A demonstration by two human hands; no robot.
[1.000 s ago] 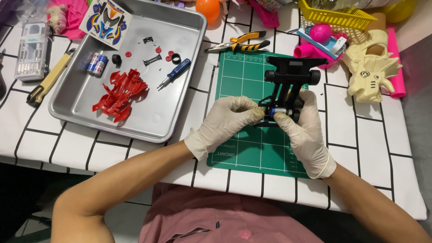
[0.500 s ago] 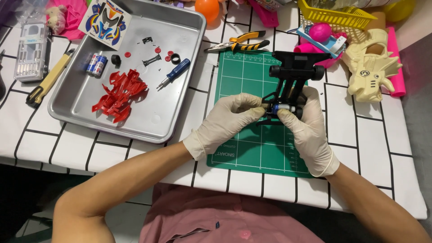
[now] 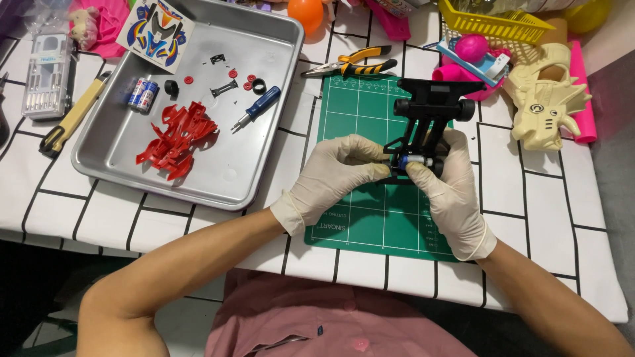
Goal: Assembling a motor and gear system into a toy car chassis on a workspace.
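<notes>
Both gloved hands over green cutting mat [image 3: 370,218]. Left hand [image 3: 331,175] and right hand [image 3: 450,185] pinch black toy car chassis [image 3: 430,116] at its near end, fingertips closed on a small blue-and-silver motor [image 3: 415,162]. Metal tray [image 3: 264,178] left, holding red car body [image 3: 177,137] and blue screwdriver [image 3: 259,107].

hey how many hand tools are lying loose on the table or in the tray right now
3: a blue-handled screwdriver in the metal tray, orange-and-black pliers above the green cutting mat, and a yellow-handled tool left of the tray. Clutter may hide others.
</notes>
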